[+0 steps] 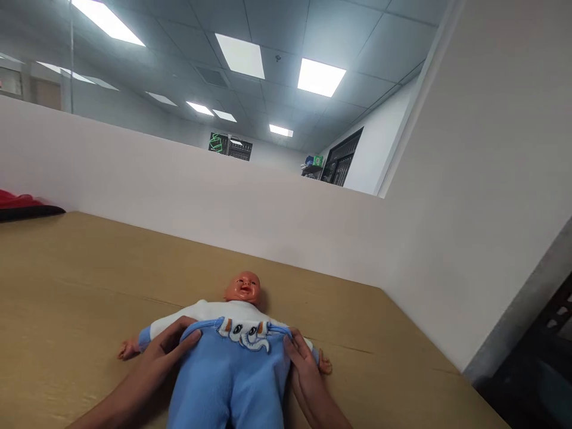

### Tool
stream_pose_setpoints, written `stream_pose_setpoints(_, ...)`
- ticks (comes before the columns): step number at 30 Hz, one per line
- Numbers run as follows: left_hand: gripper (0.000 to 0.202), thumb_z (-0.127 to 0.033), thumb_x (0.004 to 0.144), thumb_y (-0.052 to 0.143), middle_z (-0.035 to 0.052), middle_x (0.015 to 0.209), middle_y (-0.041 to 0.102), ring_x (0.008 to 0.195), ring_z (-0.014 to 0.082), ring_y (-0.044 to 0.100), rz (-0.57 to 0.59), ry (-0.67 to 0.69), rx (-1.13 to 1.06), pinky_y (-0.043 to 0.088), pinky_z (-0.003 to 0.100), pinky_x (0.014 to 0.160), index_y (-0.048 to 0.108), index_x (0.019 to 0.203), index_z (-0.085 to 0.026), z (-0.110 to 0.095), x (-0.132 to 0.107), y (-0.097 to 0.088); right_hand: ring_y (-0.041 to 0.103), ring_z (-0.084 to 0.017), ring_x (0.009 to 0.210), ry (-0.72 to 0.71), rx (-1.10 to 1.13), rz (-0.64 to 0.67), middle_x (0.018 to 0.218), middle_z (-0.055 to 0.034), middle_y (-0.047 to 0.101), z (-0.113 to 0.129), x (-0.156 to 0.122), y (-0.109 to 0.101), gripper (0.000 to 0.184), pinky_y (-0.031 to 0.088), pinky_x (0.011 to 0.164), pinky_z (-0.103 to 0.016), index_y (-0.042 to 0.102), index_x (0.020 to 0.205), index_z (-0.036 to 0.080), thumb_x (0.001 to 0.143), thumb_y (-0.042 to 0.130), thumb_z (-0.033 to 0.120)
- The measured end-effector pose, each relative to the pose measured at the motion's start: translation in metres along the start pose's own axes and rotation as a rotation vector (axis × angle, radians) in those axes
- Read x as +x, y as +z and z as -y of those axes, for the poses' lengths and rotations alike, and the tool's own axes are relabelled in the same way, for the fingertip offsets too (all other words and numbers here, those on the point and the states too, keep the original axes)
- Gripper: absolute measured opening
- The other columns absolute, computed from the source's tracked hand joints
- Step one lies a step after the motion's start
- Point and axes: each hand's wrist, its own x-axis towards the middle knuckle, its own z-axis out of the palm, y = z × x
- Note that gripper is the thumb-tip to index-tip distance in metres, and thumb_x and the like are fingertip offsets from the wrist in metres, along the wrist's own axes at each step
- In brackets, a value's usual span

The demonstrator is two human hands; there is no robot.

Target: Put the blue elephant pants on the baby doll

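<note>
A baby doll (243,287) lies on its back on the wooden table, head toward the wall. It wears a white top (210,309) with blue cuffs, its arms spread to both sides. Blue baby pants (232,375) with an embroidered elephant face at the waist cover its lower body. My left hand (167,348) pinches the waistband at its left corner, thumb on the front of the cloth. At the opposite corner my right hand (301,357) grips the waistband, close to the doll's arm. The pants' lower ends run out of view.
The tan table top (111,286) meets a white wall (223,202) with a large window above it. Red and black cloth (27,207) lies at the far left. Beyond the table's right edge is a dark area (536,369).
</note>
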Motion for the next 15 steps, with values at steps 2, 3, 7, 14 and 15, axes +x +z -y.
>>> stream_pose_setpoints(2,0.042,-0.062,0.084,0.090,0.0038,0.095,0.074,0.083,0.0243,0.065,0.006,0.013,0.058,0.055,0.026,0.069,0.078,0.097,-0.023,0.004,0.001,-0.003,0.073,-0.032,0.117,0.009,-0.074,-0.033,0.120,-0.0098,0.082,0.005,0.000,0.006,0.073,0.054,0.112,-0.044,0.079,0.104,0.024,0.061,0.089,0.082)
stream_pose_setpoints(3,0.042,-0.062,0.085,0.089,0.0032,0.094,0.073,0.082,0.0235,0.064,0.008,0.019,0.071,0.054,0.025,0.068,0.077,0.098,-0.024,0.006,0.001,-0.004,0.072,-0.033,0.117,-0.001,-0.127,-0.047,0.119,-0.0101,0.082,0.007,-0.001,0.008,0.074,0.054,0.110,-0.044,0.078,0.102,0.025,0.061,0.085,0.086)
stream_pose_setpoints(7,0.041,-0.063,0.088,0.086,0.0023,0.101,0.072,0.099,0.0269,0.063,-0.001,0.061,0.031,0.054,0.026,0.078,0.073,0.099,-0.026,0.009,0.003,-0.003,0.070,-0.035,0.116,-0.107,-0.347,-0.063,0.115,-0.0120,0.079,0.024,-0.004,0.011,0.053,0.053,0.107,-0.046,0.076,0.103,0.024,0.075,0.078,0.069)
stream_pose_setpoints(14,0.059,-0.081,0.080,0.082,0.0030,0.109,0.074,0.117,0.0329,0.060,-0.219,0.134,0.148,0.048,0.029,0.094,0.070,0.101,-0.027,-0.001,-0.005,0.013,0.066,-0.028,0.122,-0.355,-0.781,0.207,0.124,-0.0090,0.075,0.098,0.019,0.074,0.027,0.048,0.111,-0.045,0.071,0.113,0.024,0.088,0.059,0.022)
stream_pose_setpoints(15,0.059,-0.080,0.081,0.081,0.0031,0.109,0.074,0.114,0.0323,0.061,-0.231,0.148,0.185,0.047,0.029,0.096,0.069,0.102,-0.027,-0.001,-0.007,0.014,0.068,-0.027,0.119,-0.383,-0.834,0.306,0.121,-0.0083,0.075,0.107,0.027,0.093,0.026,0.051,0.107,-0.043,0.071,0.113,0.024,0.092,0.056,0.022)
